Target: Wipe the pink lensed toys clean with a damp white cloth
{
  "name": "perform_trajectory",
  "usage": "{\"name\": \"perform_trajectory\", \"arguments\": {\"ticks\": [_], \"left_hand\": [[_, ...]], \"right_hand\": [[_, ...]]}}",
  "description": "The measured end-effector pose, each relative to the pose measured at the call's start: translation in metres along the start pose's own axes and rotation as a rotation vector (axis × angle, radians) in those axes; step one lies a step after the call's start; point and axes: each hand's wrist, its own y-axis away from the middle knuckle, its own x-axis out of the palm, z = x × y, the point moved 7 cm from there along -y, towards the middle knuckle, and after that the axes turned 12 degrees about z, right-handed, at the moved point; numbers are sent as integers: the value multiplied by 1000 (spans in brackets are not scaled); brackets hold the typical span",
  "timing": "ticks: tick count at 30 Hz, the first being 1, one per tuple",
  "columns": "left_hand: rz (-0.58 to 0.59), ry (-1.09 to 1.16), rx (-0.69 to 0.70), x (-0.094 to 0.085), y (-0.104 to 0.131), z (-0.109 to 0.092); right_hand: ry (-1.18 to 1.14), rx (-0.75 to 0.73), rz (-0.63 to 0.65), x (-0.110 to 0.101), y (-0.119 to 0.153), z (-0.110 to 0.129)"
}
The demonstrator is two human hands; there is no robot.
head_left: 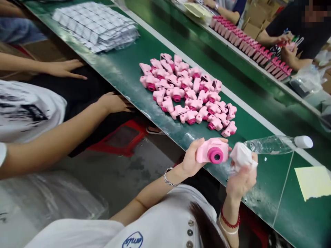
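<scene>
Lower centre: your left grip [191, 157] clasps pink camera [212, 151]; right grip [241, 181] clutches crumpled white wad [241, 155]. Brace camera steady, tuck loose edges.

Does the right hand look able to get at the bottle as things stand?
Probably yes: the bottle lies just past the right hand, its cap uncovered. The hand holds a white wad, though, which it may need to put down first.
</scene>
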Motion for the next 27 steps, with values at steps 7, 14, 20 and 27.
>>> {"name": "perform_trajectory", "arguments": {"ticks": [7,14,20,27], "left_hand": [[-223,24,35,-4,-27,22],[-115,-135,24,15,-47,22],[-162,-304,93,16,-52,38],[-290,-158,94,12,-56,39]], "right_hand": [[186,-162,112,-3,9,-32],[-121,153,-51,-35,41,-60],[292,-215,-158,-43,14,-8],[479,-366,37,-13,16,-6]]}}
